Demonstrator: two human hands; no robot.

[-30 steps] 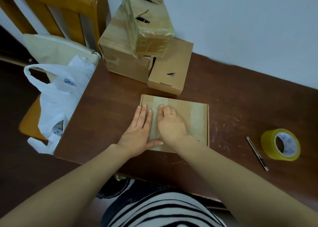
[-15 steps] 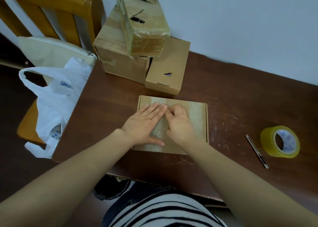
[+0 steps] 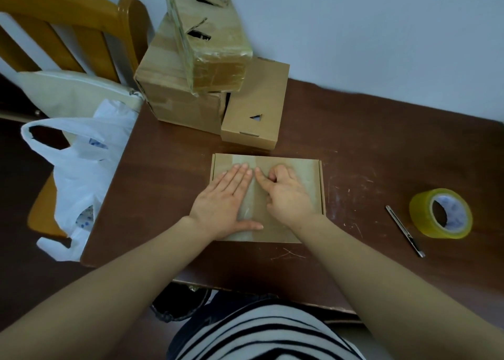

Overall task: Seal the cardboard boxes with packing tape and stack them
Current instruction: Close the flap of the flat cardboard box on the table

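head view, and here's the flat cardboard box [image 3: 289, 160], lying lid up on the brown tabletop [image 3: 381, 147], right in front of the person and close to the near edge. a strip of clear tape [image 3: 252, 205] runs down the middle of the lid from the far edge to the near one.

both hands are on that lid. the left hand [image 3: 223, 198] lies palm down, its fingers [image 3: 240, 174] straight and close together, flat on the cardboard just left of the strip, with the thumb stretched along the near edge. the right hand [image 3: 289, 193] sits just beside it: the index finger [image 3: 261, 178] points out and presses on the tape, and the others are curled into the palm, holding nothing. the two hands almost touch at the fingertips.

behind the flat box, against the wall, stands the pile. there's a large box [image 3: 174, 87] on the left and a smaller box [image 3: 259, 100] with a triangular hole right beside it. a long taped box [image 3: 215, 46] sits on top, resting across both.

well off to the right lies a yellowish tape roll [image 3: 421, 218], tilted on its side, and just left of it a slim utility knife [image 3: 405, 231].

left of the tabletop is a wooden chair [image 3: 81, 18] carrying a beige bag [image 3: 68, 92] and a white plastic bag [image 3: 79, 168]. at the bottom of the view, a striped shirt [image 3: 259, 332].
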